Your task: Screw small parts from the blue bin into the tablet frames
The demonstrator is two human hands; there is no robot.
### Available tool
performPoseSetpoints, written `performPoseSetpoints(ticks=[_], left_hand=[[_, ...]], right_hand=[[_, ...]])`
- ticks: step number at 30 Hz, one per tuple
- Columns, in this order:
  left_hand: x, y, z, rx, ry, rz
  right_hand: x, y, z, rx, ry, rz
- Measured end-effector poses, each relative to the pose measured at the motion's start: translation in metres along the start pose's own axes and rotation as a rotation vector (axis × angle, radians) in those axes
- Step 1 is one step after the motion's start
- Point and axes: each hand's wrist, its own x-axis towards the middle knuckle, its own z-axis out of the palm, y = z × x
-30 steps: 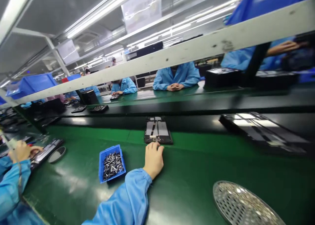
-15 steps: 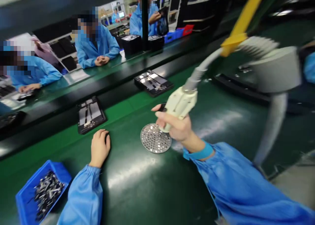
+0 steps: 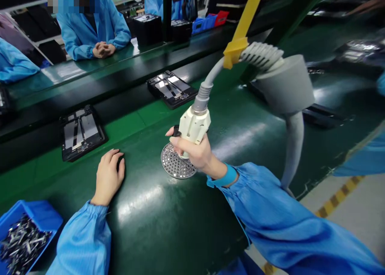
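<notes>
"One blue bin point(image 3: 45, 216) of small parts point(image 3: 24, 242) far left. Then?"

"First open device point(image 3: 80, 133), toward the back of the bench point(image 3: 150, 235). Left hand point(image 3: 107, 176) lay just beside it, loosely curved, nothing seen in it."

"Further right?"

"Second open device point(image 3: 172, 89), farther back. Nearer, perforated dish point(image 3: 177, 168), partly hidden by the right hand point(image 3: 199, 151), which was wrapped round a cream hand tool point(image 3: 194, 125). Tip hidden, so contact unclear."

"Step?"

"My read: tool being readied. Next move called for a firm grip, with the grey cable point(image 3: 215, 72) kept clear."

"Changed?"

"A second earlier, tool and right hand were out of view. Half a second earlier, same grip; view had since swung right, cutting off the bin's left side."
</notes>
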Motion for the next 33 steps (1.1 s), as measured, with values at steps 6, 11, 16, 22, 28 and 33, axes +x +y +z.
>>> performPoseSetpoints(ticks=[6, 11, 16, 22, 28, 33], left_hand=[[0.001, 0.003, -0.002, -0.023, -0.018, -0.035], [0.000, 0.004, -0.003, -0.013, -0.011, -0.029], [0.000, 0.003, -0.002, -0.016, 0.000, -0.025], [-0.001, 0.001, -0.002, -0.010, 0.002, -0.018], [0.011, -0.001, -0.004, -0.050, -0.010, -0.055], [0.102, 0.025, 0.019, -0.112, -0.154, -0.216]], right_hand=[[0.001, 0.004, 0.000, -0.006, -0.006, -0.032], [0.001, 0.002, 0.000, 0.012, 0.009, -0.031], [0.002, 0.001, 0.002, 0.016, -0.015, -0.022], [0.001, -0.003, 0.000, 0.039, 0.005, -0.059], [-0.004, -0.021, -0.008, 0.161, -0.022, -0.036], [-0.010, -0.027, -0.006, 0.245, -0.240, 0.058]])
